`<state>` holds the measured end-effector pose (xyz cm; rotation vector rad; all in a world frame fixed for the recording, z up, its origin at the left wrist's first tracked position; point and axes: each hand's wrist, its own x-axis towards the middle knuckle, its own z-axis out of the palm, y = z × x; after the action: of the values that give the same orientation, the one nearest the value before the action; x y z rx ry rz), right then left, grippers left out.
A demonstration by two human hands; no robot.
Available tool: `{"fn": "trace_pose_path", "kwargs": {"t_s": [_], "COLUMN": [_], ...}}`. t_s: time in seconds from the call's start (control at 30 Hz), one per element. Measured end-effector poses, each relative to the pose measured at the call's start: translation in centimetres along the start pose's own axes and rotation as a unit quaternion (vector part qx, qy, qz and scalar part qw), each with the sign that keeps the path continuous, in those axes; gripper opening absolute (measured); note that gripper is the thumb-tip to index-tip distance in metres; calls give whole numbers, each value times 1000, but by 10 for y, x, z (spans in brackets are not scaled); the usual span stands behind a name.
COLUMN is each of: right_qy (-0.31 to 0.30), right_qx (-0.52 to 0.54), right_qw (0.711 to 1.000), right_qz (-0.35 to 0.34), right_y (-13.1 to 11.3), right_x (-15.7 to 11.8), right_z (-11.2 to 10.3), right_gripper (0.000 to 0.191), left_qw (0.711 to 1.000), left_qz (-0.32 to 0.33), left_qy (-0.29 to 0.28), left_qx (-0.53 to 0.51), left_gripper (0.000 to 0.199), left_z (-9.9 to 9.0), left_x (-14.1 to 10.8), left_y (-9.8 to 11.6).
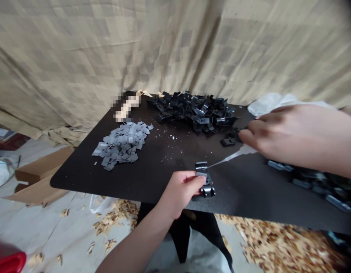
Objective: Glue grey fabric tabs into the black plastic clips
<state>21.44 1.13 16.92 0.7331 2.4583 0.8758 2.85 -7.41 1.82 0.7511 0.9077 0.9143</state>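
Note:
My left hand (179, 193) grips a black plastic clip-like part (206, 182) at the table's near edge. A thin grey strip (232, 156) runs from that part to my right hand (294, 136), whose fingertips pinch its far end. Just left of those fingertips lies a loose black part (228, 142). On the black tabletop (164, 163), a heap of similar black parts (192, 112) lies at the back. A pile of small grey flat pieces (121, 146) lies to its left. More black parts (314, 182) lie under my right forearm, partly hidden and blurred.
White crumples of sheet (269, 104) lie behind my right hand, and a blurred pale item (127, 108) sits at the far edge. Beige cloth (78, 57) hangs behind the table. Cardboard (41, 174) and wood shavings (277, 242) lie on the floor below.

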Motion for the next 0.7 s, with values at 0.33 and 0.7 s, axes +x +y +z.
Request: {"fn": "trace_pose_path", "kwargs": {"t_s": [0.33, 0.7], "right_qy": [17, 100], "right_qx": [15, 11], "right_qw": [1000, 995], "right_qz": [-8, 10], "right_y": [-3, 3], "right_x": [2, -3], "right_z": [-2, 5], "right_gripper": [19, 26], "left_qw": [1000, 997], "left_qz": [-2, -8], "left_qy": [2, -7], "left_qx": [-13, -79], "left_gripper": [23, 20], "left_z": [3, 7], "left_x": [1, 2], "left_y": [1, 2]}}
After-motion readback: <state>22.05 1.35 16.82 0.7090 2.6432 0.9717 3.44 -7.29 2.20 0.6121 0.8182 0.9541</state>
